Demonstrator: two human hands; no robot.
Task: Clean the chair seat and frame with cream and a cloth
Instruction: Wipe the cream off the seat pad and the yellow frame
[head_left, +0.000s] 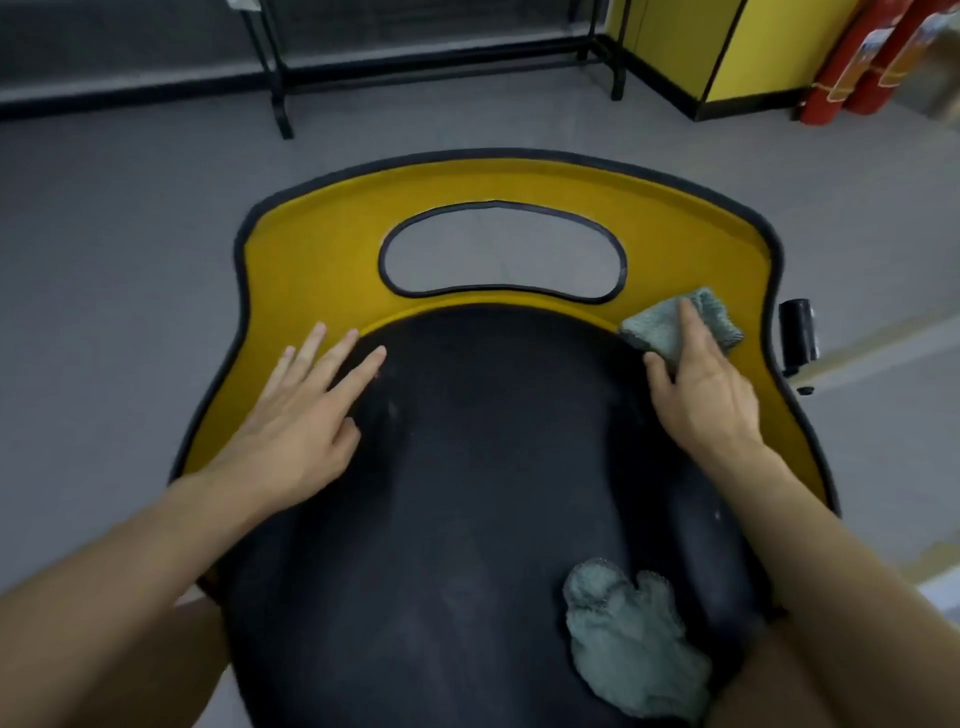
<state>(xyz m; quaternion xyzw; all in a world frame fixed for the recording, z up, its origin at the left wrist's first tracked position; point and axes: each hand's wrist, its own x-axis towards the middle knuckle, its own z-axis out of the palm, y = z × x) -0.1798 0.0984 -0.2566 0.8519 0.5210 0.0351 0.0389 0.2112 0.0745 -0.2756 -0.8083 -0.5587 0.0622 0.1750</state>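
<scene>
Crumpled cloth (628, 634) on seat (467, 467) — left hand (296, 431) flat, right hand (706, 395) pinches folded cloth (660, 330) against frame (322, 260).

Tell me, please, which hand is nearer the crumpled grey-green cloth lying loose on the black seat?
Right. The right hand, holding a second cloth on the yellow frame, is directly beyond the crumpled grey-green cloth; the left hand rests flat far to its left.

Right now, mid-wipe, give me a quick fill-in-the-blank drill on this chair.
1. The right hand holds a cloth against the ___ frame.
2. The left hand lies flat, holding ___.
3. A second cloth lies loose on the black ___.
Missing: yellow; nothing; seat.
</scene>
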